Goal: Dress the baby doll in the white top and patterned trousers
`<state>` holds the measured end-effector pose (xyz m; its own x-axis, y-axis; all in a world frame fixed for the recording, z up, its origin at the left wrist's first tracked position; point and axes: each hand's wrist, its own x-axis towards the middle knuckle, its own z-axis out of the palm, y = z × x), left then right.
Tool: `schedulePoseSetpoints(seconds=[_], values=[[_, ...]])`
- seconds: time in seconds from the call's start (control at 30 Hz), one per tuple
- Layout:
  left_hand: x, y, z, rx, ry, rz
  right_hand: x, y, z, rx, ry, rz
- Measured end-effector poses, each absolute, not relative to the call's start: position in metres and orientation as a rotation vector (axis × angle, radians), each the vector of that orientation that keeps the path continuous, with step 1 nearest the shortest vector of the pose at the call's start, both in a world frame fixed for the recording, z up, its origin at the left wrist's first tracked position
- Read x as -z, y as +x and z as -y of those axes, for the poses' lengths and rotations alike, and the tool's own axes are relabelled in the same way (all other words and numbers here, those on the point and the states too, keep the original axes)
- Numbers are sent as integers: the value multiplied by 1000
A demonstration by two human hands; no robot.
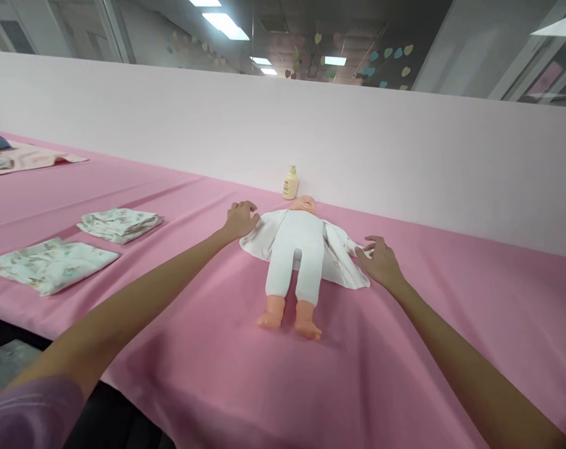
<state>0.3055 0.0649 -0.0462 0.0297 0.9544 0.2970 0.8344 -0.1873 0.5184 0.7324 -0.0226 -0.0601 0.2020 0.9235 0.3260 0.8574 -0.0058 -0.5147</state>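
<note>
I seem to be arranging the white jacket point(344, 272) beneath the doll point(299, 240), mid-frame. My left hand point(239, 220) and right hand point(380, 260) curl at its sides, grip unclear; next calls for light pinching.

Two hands point(240, 221) point(380, 262), one doll point(299, 240) and one pump bottle point(291, 185) appear around the frame's center, with two folded patterned cloths point(118, 224) point(55, 263) at middle left and one pink sheet point(245, 380) below.
</note>
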Motion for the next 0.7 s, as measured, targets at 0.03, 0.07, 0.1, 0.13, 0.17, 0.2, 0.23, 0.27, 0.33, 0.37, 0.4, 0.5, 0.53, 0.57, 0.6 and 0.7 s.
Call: schedulePoseSetpoints(seconds=[0.03, 0.07, 0.1, 0.13, 0.17, 0.2, 0.23, 0.27, 0.33, 0.37, 0.4, 0.5, 0.53, 0.57, 0.6, 0.7], values=[[40, 312, -75, -819, 2109, -1827, 57, 727, 8, -164, -1837, 1671], [34, 318, -85, -758, 2107, -1804, 54, 721, -6, -192, -1819, 1686], [30, 324, -93, -703, 2096, -1786, 50, 715, -19, -220, -1809, 1704], [28, 330, -101, -652, 2081, -1768, 47, 709, -32, -249, -1806, 1723], [26, 335, -108, -595, 2066, -1745, 45, 704, -44, -286, -1808, 1746], [25, 338, -115, -537, 2052, -1716, 43, 699, -54, -332, -1814, 1768], [24, 341, -122, -484, 2042, -1683, 41, 696, -64, -386, -1821, 1786], [23, 344, -129, -438, 2036, -1648, 40, 695, -74, -448, -1828, 1802], [21, 346, -144, -370, 2032, -1594, 40, 694, -91, -558, -1832, 1817], [20, 346, -150, -348, 2027, -1578, 40, 696, -99, -595, -1829, 1811], [20, 346, -157, -338, 2019, -1565, 41, 697, -107, -622, -1824, 1800], [17, 345, -170, -380, 1968, -1499, 43, 706, -129, -696, -1803, 1756], [17, 345, -173, -409, 1941, -1472, 44, 709, -135, -720, -1797, 1744], [16, 346, -175, -429, 1909, -1460, 46, 712, -139, -738, -1792, 1733], [16, 347, -176, -428, 1872, -1475, 47, 715, -143, -749, -1789, 1722], [15, 350, -177, -342, 1763, -1620, 48, 722, -145, -763, -1785, 1704]])
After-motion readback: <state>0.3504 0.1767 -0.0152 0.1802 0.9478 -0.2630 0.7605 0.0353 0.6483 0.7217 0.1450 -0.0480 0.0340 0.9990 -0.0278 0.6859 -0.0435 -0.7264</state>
